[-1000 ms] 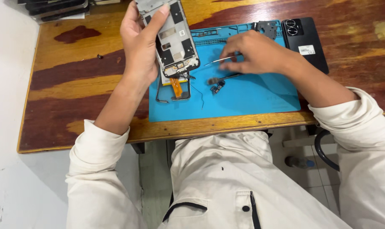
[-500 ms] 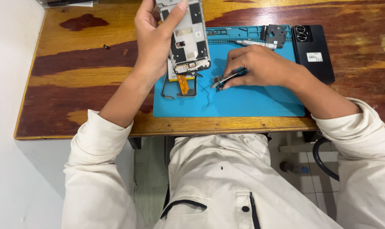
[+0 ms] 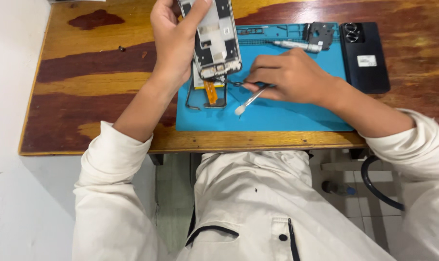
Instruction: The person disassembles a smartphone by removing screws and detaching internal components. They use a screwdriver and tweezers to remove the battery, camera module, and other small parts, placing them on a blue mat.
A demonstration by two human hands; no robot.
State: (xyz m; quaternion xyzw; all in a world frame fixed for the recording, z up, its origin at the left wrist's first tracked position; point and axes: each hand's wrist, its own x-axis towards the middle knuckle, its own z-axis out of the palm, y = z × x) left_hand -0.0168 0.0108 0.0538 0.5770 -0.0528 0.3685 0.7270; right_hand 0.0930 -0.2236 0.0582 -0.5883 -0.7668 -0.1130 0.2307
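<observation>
- The left hand (image 3: 173, 46) holds an opened phone frame (image 3: 214, 38) upright above the blue mat (image 3: 287, 116), its fingers wrapped round the frame's left edge and the thumb pressed on its upper face.
- Compared with half a second ago, the frame sits at much the same tilt, though the view has shifted, so it now runs off the top edge.
- The right hand (image 3: 292, 77) has come closer: its fingers are pinched shut on thin tweezers (image 3: 238, 83), whose tips now reach just under the frame's lower end.
- A white-tipped tool (image 3: 248, 101) also slants out below those fingers, its pale tip just over the mat.
- An orange flex strip (image 3: 210, 92) lies just beneath the frame, left of the right fingers.
- A black phone back (image 3: 364, 58) rests on the wooden worktop (image 3: 84, 96), well right of both hands.
- Judging by this, the work has moved from picking parts off the mat to working at the frame's bottom edge.
</observation>
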